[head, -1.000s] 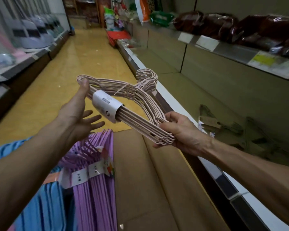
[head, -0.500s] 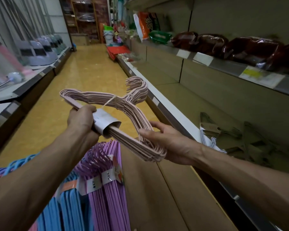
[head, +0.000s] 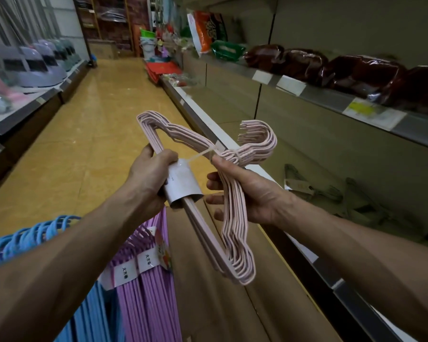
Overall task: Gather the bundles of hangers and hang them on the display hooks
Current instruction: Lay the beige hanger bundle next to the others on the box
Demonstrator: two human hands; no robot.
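L hand [head: 150,174] grips pink bundle [head: 235,233] at its paper sleeve [head: 182,183]; R hand [head: 247,193] grasps the wires nr the hooks. Bundle held above purple hangers [head: 143,292], blue ones [head: 22,238] left of those.

A shop aisle. Right of the hands, a metal shelf [head: 331,99] carries price labels [head: 290,85] and wrapped goods [head: 363,75]; left, dustpans [head: 32,67] on display

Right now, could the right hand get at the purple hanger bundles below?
Probably not yet: the right hand grips the pink hanger bundle, as does the left hand. The purple hanger bundles lie uncovered below the left forearm.
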